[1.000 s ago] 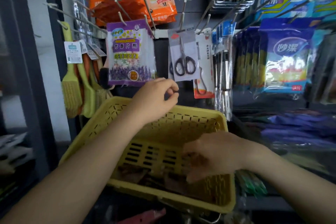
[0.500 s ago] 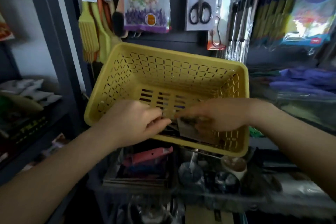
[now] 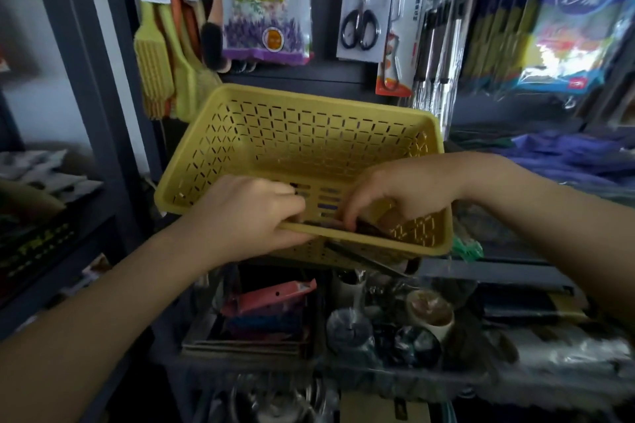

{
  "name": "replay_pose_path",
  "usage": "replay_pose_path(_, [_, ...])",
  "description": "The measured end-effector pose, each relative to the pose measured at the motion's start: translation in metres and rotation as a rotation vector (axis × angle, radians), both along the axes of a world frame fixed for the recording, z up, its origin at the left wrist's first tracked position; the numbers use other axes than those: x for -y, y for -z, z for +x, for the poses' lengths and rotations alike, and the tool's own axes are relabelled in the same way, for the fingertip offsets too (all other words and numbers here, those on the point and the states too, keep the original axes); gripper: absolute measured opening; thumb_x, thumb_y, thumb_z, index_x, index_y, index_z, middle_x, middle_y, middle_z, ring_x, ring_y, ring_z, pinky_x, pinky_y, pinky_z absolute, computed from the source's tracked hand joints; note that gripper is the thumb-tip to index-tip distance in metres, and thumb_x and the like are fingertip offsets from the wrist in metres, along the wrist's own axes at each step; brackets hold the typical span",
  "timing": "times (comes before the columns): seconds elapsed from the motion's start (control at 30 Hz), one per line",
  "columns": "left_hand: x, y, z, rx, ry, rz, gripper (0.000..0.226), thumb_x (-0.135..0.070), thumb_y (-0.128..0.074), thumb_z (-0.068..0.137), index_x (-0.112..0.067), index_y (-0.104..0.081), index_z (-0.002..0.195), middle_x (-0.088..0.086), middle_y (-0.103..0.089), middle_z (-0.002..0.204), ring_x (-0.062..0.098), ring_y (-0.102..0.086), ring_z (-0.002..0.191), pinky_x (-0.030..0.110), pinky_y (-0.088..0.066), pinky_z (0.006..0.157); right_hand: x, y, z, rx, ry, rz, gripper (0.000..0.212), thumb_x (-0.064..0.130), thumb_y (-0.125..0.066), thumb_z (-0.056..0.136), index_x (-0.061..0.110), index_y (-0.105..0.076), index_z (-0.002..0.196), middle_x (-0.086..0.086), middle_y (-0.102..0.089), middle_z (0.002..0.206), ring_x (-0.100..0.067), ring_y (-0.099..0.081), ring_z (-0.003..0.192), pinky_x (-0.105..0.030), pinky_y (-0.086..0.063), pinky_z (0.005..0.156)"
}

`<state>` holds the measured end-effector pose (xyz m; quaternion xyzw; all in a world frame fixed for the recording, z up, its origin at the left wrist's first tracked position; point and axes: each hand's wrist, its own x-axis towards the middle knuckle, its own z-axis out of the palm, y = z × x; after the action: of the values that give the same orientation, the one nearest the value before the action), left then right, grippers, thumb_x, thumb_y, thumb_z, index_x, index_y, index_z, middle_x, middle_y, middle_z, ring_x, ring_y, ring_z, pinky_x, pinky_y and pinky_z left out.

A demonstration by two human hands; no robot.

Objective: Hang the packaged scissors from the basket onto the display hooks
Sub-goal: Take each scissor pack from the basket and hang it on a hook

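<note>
The yellow perforated basket (image 3: 309,134) sits tilted in front of the display wall. Dark packaged scissors (image 3: 366,228) lie along its near edge, mostly hidden by my hands and the rim. My left hand (image 3: 247,216) curls over the basket's near rim and grips it. Reaching into the basket from the right, my right hand (image 3: 402,194) has its fingers curled down onto the packages, pinching one. One packaged pair of scissors (image 3: 360,10) with black handles hangs on the wall above the basket.
Yellow brushes (image 3: 154,62), a purple sachet bag (image 3: 266,7), a peeler card (image 3: 397,38) and blue packs (image 3: 570,27) hang around the scissors. Below the basket a shelf holds a pink package (image 3: 271,295), cups and small wares. A dark upright post (image 3: 86,79) stands at the left.
The view has tipped down from the hooks to the basket. My left hand dropped from near the hung scissors to the basket's near rim. My right hand stayed in the basket.
</note>
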<state>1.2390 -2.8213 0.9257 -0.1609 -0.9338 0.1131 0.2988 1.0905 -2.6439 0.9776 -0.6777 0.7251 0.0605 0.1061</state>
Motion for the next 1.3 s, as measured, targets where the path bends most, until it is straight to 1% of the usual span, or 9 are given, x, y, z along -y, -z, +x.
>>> replay_pose_path(0.17, [-0.002, -0.019, -0.017, 0.156, -0.075, 0.16, 0.032, -0.051, -0.04, 0.078, -0.028, -0.062, 0.083, -0.017, -0.053, 0.078, 0.004, -0.053, 0.069, 0.021, -0.037, 0.052, -0.013, -0.016, -0.028, -0.025, 0.045, -0.362, 0.022, 0.009, -0.071, 0.077, 0.007, -0.068, 0.098, -0.001, -0.067, 0.094, -0.008, -0.062, 0.085, -0.024, -0.046, 0.084])
replay_pose_path(0.23, [-0.005, -0.025, -0.025, 0.2, -0.042, 0.308, 0.024, -0.042, -0.049, 0.077, -0.032, -0.06, 0.096, -0.018, -0.056, 0.088, 0.0, -0.053, 0.078, 0.019, -0.043, 0.063, -0.018, -0.024, -0.042, 0.024, 0.145, -0.635, 0.01, 0.008, -0.071, 0.078, 0.007, -0.066, 0.087, -0.006, -0.066, 0.085, -0.012, -0.063, 0.077, -0.032, -0.05, 0.078])
replay_pose_path(0.3, [-0.004, -0.029, -0.037, 0.188, -0.038, 0.381, 0.05, -0.047, -0.049, 0.073, -0.036, -0.045, 0.122, -0.017, -0.054, 0.11, -0.001, -0.052, 0.094, 0.022, -0.047, 0.076, -0.019, -0.029, -0.051, 0.218, 0.301, -0.961, 0.011, 0.008, -0.067, 0.082, 0.013, -0.059, 0.076, -0.015, -0.062, 0.079, -0.024, -0.062, 0.072, -0.039, -0.052, 0.07])
replay_pose_path(0.37, [-0.001, -0.037, -0.051, 0.196, -0.037, 0.533, 0.078, -0.06, -0.044, 0.068, -0.039, -0.017, 0.139, -0.014, -0.041, 0.132, 0.001, -0.043, 0.113, 0.027, -0.043, 0.089, -0.014, -0.03, -0.055, 0.536, 0.409, -1.188, 0.019, 0.006, -0.061, 0.086, 0.016, -0.051, 0.073, -0.009, -0.058, 0.073, -0.014, -0.061, 0.062, -0.027, -0.051, 0.056])
replay_pose_path(0.5, [-0.007, -0.063, -0.088, 0.019, 0.139, 1.221, 0.089, -0.056, -0.056, 0.068, -0.033, -0.013, 0.142, -0.009, -0.04, 0.135, 0.008, -0.042, 0.12, 0.033, -0.036, 0.101, 0.006, -0.022, -0.061, 0.867, 0.485, -1.289, 0.019, 0.004, -0.052, 0.092, 0.015, -0.047, 0.077, 0.0, -0.057, 0.068, 0.001, -0.057, 0.045, -0.015, -0.045, 0.04])
replay_pose_path(0.67, [-0.025, -0.086, -0.133, -0.109, -0.007, 1.13, 0.079, -0.044, -0.065, 0.076, -0.023, -0.024, 0.14, -0.002, -0.04, 0.139, 0.014, -0.041, 0.122, 0.031, -0.037, 0.096, 0.015, -0.04, -0.075, 1.17, 0.47, -1.475, 0.013, 0.007, -0.048, 0.095, 0.013, -0.048, 0.083, 0.0, -0.062, 0.063, -0.004, -0.057, 0.039, -0.017, -0.046, 0.038])
replay_pose_path(1.0, [-0.017, -0.149, -0.179, -0.369, 0.134, 1.029, 0.024, -0.028, -0.062, 0.082, -0.005, -0.057, 0.086, 0.018, -0.067, 0.082, 0.034, -0.064, 0.076, 0.049, -0.053, 0.07, 0.044, -0.117, -0.096, 1.026, 0.41, -1.623, 0.004, 0.015, -0.054, 0.092, 0.011, -0.054, 0.093, -0.001, -0.064, 0.069, -0.007, -0.063, 0.049, -0.02, -0.049, 0.046])
replay_pose_path(1.2, [-0.011, -0.14, -0.174, -0.398, 0.288, 1.216, 0.01, -0.029, -0.051, 0.09, -0.023, -0.054, 0.082, -0.007, -0.061, 0.075, -0.002, -0.057, 0.065, 0.012, -0.043, 0.058, 0.068, -0.154, -0.093, 0.762, 0.347, -1.709, 0.018, 0.015, -0.055, 0.089, 0.019, -0.05, 0.072, -0.008, -0.065, 0.077, -0.023, -0.066, 0.068, -0.037, -0.056, 0.066])
replay_pose_path(1.3, [-0.007, -0.14, -0.17, -0.319, 0.321, 1.275, 0.006, -0.027, -0.051, 0.09, -0.026, -0.055, 0.086, -0.011, -0.064, 0.073, -0.008, -0.058, 0.064, 0.011, -0.047, 0.058, 0.072, -0.166, -0.096, 0.748, 0.387, -1.726, 0.01, 0.014, -0.052, 0.089, 0.013, -0.053, 0.079, -0.012, -0.064, 0.084, -0.026, -0.063, 0.074, -0.04, -0.055, 0.069])
